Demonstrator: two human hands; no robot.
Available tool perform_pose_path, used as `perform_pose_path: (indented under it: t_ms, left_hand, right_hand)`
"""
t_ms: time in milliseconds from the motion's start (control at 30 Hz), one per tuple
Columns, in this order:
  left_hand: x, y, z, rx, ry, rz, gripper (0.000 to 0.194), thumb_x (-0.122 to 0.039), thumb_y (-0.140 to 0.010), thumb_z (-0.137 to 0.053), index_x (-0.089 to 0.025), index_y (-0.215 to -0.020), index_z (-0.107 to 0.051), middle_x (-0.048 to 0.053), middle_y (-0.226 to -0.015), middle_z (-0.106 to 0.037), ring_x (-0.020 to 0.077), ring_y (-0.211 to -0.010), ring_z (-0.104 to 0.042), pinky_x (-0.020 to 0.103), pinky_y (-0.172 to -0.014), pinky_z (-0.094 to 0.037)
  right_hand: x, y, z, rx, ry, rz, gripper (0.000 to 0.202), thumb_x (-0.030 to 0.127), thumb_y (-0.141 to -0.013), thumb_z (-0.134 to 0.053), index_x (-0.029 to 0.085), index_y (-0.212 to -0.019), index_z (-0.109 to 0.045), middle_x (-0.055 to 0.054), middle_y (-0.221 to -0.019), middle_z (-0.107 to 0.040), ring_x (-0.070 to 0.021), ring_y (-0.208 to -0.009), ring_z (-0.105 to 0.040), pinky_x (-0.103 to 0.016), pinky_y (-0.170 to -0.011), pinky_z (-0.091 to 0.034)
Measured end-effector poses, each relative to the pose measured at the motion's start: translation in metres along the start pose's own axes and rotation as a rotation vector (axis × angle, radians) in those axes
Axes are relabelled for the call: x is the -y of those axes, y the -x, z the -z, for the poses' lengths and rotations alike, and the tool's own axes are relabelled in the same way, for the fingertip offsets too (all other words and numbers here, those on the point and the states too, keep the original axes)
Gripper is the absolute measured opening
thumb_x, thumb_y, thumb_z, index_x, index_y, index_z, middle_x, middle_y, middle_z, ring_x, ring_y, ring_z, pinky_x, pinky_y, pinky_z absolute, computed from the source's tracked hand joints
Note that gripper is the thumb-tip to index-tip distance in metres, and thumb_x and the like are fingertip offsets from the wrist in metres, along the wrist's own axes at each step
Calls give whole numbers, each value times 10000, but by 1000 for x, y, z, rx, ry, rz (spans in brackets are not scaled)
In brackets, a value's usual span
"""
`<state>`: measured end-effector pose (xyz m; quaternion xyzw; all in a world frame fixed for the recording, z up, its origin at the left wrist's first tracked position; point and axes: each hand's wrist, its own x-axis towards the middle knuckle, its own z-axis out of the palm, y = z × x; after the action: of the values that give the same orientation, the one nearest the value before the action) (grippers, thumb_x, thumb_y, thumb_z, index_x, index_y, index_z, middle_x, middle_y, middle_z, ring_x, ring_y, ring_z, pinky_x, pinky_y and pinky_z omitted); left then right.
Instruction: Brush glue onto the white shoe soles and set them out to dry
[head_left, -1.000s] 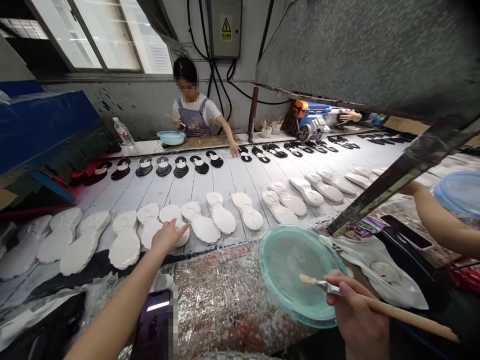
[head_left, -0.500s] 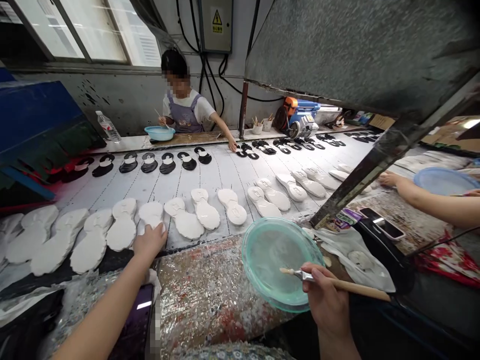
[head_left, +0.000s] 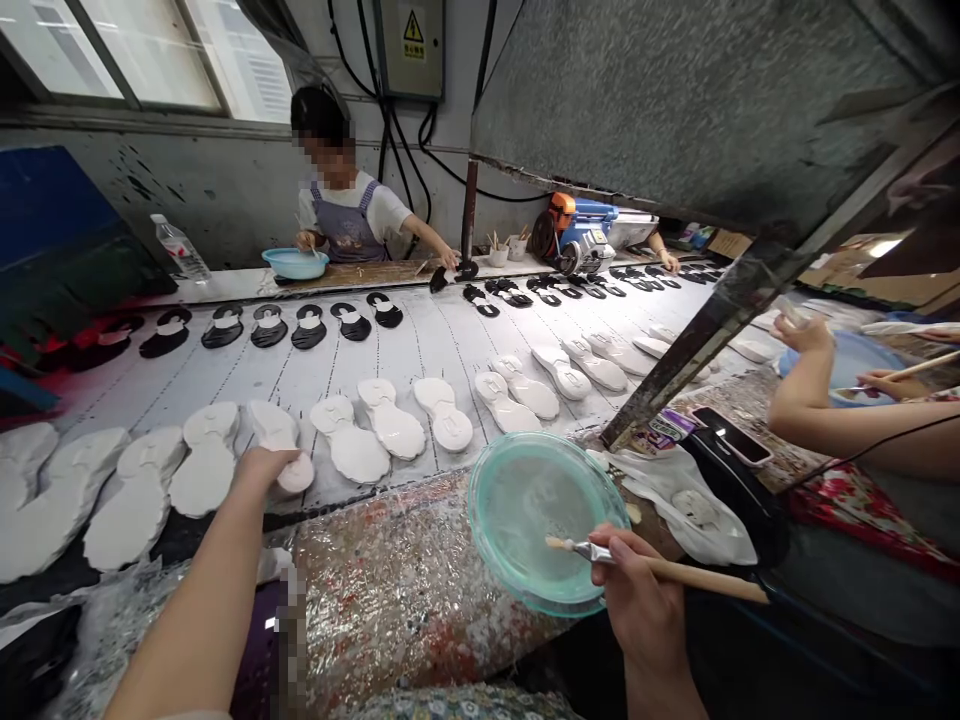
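My left hand [head_left: 259, 475] grips the near part of a white shoe sole [head_left: 271, 425] in the front row on the belt. Its thumb lies along the sole, while the other fingers are mostly hidden. In my right hand [head_left: 641, 590] is a wooden-handled brush [head_left: 705, 578], closed in the fingers with the bristles pointing left. The bristle tip is over a round turquoise bowl [head_left: 480, 520] of cloudy liquid. More white soles [head_left: 390, 418] lie on both sides of my left hand.
Black shoe pieces [head_left: 309, 326] line the belt's [head_left: 420, 340] far side, where a co-worker [head_left: 349, 215] handles one. A slanted metal post [head_left: 675, 370] stands right of the bowl. Beyond it, another person's arm [head_left: 847, 425] reaches in near a phone [head_left: 731, 436].
The view has shifted slightly. The sole at my left hand has turned, its near end now showing beside the thumb. Across the belt, the co-worker has lifted a black piece. My right hand keeps the brush.
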<state>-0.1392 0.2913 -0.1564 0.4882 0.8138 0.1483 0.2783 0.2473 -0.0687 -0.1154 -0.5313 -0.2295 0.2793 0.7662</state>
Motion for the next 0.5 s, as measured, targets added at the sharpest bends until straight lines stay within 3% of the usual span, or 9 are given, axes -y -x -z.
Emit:
perform_pose_path:
  t_ms: [100,167,267,367,433,500]
  left_hand:
    - [-12,9,10,-10,307,108,445,-384,-934,-554,-141,-1305,-527,119,-1242,-592,222,-1051,-621,421,-878,-555]
    - [-32,17,1,22,516,74,451,-372,-961,-507,-157,-1357,-485,118,-1251,-590,196,-1009,-636,383,-835,-572]
    - [-75,31,-37,132,733,-7,419,-377,-961,-512,-159,-1317,-534,103,-1191,-631,176,-970,-651,375,-832,-575]
    - [-106,39,-76,194,835,8,401,-381,-952,-531,-140,-1270,-565,104,-1158,-649,177,-967,-657,379,-838,-574]
    - [-109,40,-85,191,854,27,390,-368,-945,-546,-139,-1260,-568,104,-1163,-645,178,-976,-654,378,-841,-573]
    - [-101,35,-77,159,837,35,373,-347,-936,-564,-138,-1244,-573,101,-1167,-636,178,-980,-646,374,-837,-573]
  right_hand:
    - [1,-1,0,-9,0,-9,217,397,-712,-762,183,-746,-781,-26,-728,-656,-64,-464,-529,-231,-524,-456]
    - [0,-2,-2,-13,3,-14,221,393,-713,-760,175,-741,-778,-28,-719,-657,-63,-454,-521,-239,-530,-460]
    - [-1,-3,-7,-7,7,-9,212,390,-731,-746,180,-738,-774,-26,-740,-665,-53,-450,-511,-243,-540,-463]
    - [1,0,-9,20,15,10,233,410,-735,-743,178,-735,-771,-24,-682,-636,-70,-473,-520,-247,-543,-463]
    - [2,2,-7,30,22,16,247,415,-729,-751,169,-737,-770,-26,-636,-611,-85,-491,-534,-253,-549,-471]
    - [3,2,-1,11,24,14,244,409,-729,-754,166,-742,-770,-31,-667,-624,-78,-481,-536,-247,-542,-464]
